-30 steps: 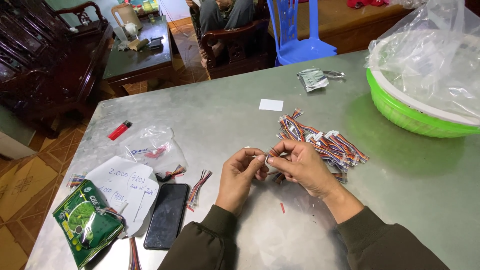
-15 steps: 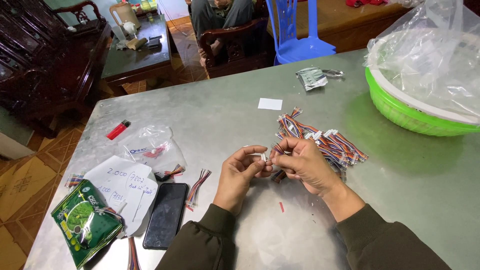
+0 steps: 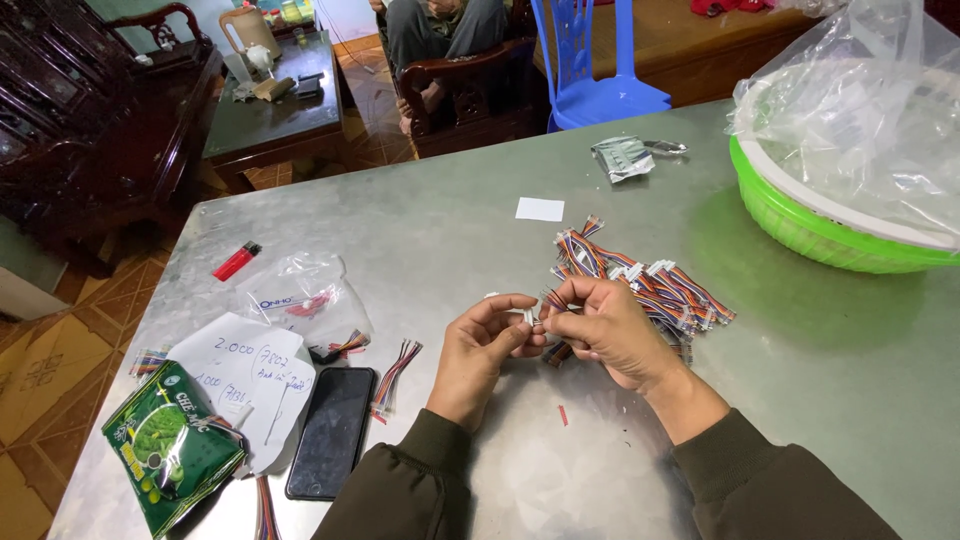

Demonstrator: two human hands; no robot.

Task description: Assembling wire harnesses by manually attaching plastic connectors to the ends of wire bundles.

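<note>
While both hands stay put — connector unchanged.

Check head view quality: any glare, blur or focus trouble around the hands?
Head view: soft daylight, sharp overall; diffuse sheen on the steel table with faint smears near the left hand and right hand; the small white connector between the fingertips is too tiny to resolve; clear bag shows bright highlights.
</note>
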